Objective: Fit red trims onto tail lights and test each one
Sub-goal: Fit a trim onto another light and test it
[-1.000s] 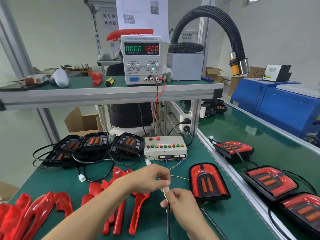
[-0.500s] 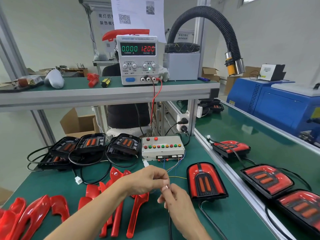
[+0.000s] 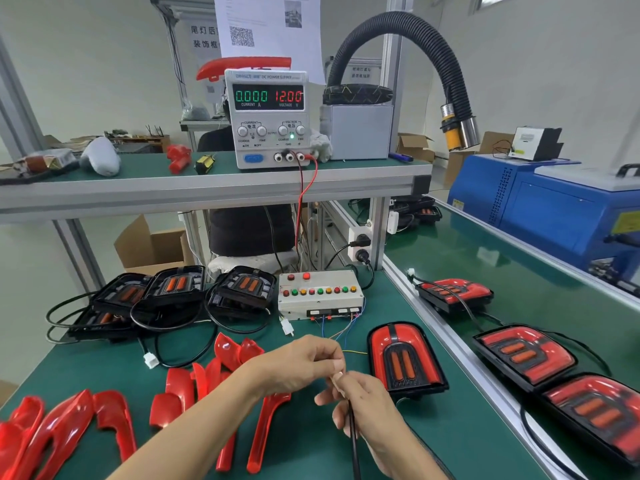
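A tail light (image 3: 403, 358) with its red trim fitted lies on the green bench, right of my hands. My left hand (image 3: 298, 363) pinches thin coloured wires that lead from the test box (image 3: 320, 294). My right hand (image 3: 363, 400) pinches a white connector (image 3: 337, 376) on the end of a black cable (image 3: 354, 441). The two hands meet at the connector. Loose red trims (image 3: 180, 389) lie across the bench at the front left. Several black tail lights without trims (image 3: 180, 289) are stacked at the back left.
A power supply (image 3: 268, 121) on the upper shelf reads 0.000 A and 12.00 V. Three trimmed tail lights (image 3: 523, 353) lie on the conveyor belt to the right. A black extraction hose (image 3: 433, 53) arches overhead. A blue machine (image 3: 561, 209) stands far right.
My hands have closed together; the connector in my right hand now meets the wires in my left. The view has shifted slightly.
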A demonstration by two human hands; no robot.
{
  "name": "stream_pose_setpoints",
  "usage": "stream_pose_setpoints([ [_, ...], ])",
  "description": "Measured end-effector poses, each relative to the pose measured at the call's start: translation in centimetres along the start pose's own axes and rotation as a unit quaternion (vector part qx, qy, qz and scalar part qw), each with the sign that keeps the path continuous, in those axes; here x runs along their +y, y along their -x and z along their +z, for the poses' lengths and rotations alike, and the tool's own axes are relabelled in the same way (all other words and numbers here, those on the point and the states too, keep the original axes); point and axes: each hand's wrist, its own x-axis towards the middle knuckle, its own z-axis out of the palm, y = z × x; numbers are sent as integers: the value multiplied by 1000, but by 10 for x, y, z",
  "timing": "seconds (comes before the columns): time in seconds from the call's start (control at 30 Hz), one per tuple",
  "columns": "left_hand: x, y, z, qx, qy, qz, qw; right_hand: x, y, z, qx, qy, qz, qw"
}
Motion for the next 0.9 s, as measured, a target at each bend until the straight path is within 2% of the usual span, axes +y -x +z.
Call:
stream_pose_setpoints([
  [0.1,-1,-2,2,4,15,-11,1000,1,1,-3,-14,-16,15,1000],
  [0.2,1,-3,4,-5,17,-12,1000,0,5,-6,-36,-80,46,995],
  [0.3,2,-5,2,-6,2,-28,1000,0,8,-13,-29,-20,19,999],
  [0.4,0,-3,-8,28,-19,-45,998,0,14,-19,-20,-4,-3,1000],
  [0.47,-3,-1,-12,34,-62,-62,996,-1,18,-28,22,2,-22,1000],
  [0.57,-10,1,-8,48,-161,-76,983,-2,23,-54,143,-17,-49,988],
  [0.63,-14,1,-1,63,-250,-77,963,-1,22,-81,229,-35,-37,972],
  [0.7,-16,2,7,72,-300,-76,948,2,19,-106,283,-37,-12,958],
  [0.83,-13,10,22,108,-396,-16,912,10,13,-140,335,38,16,941],
  [0.9,-7,15,33,163,-429,38,888,11,7,-145,335,97,27,937],
])
